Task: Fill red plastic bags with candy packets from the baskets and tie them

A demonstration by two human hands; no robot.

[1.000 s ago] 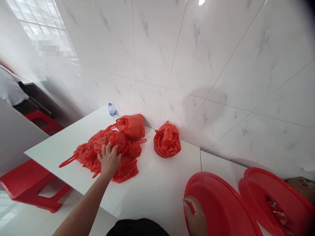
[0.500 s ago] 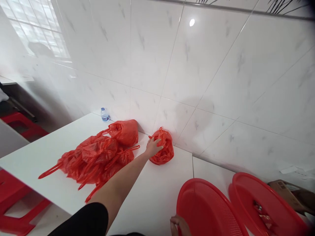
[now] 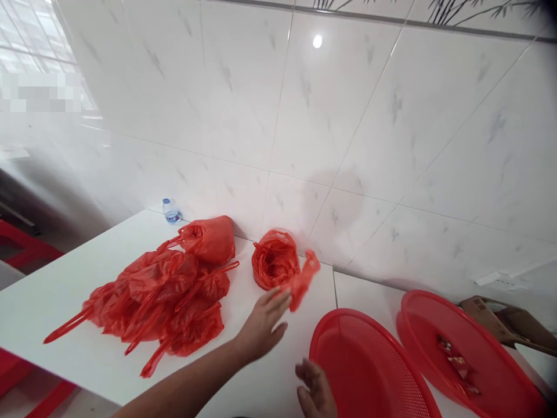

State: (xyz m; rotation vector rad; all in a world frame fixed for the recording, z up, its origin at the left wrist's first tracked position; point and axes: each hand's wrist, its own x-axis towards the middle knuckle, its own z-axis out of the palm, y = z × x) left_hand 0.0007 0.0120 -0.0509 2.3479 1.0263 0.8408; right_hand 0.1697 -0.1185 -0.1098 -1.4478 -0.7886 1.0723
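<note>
My left hand reaches over the white table with a thin red plastic bag at its fingertips. That bag is blurred and looks caught between the fingers, while my thumb stands apart. Just behind it, against the wall, sits an open red plastic bag with crumpled bags lining it like a nest. My right hand hovers at the near rim of an oval red plastic basket, fingers loosely curled and apart, holding nothing visible.
Tied red bags lie heaped on the white table. A fuller red bag and a water bottle stand by the tiled wall. Another red basket holds small wrapped packets; a cardboard box is behind it.
My left hand has drawn back from the nest of bags toward me, bringing one red bag out. My right hand has loosened from the basket's rim. The view has shifted slightly right.
</note>
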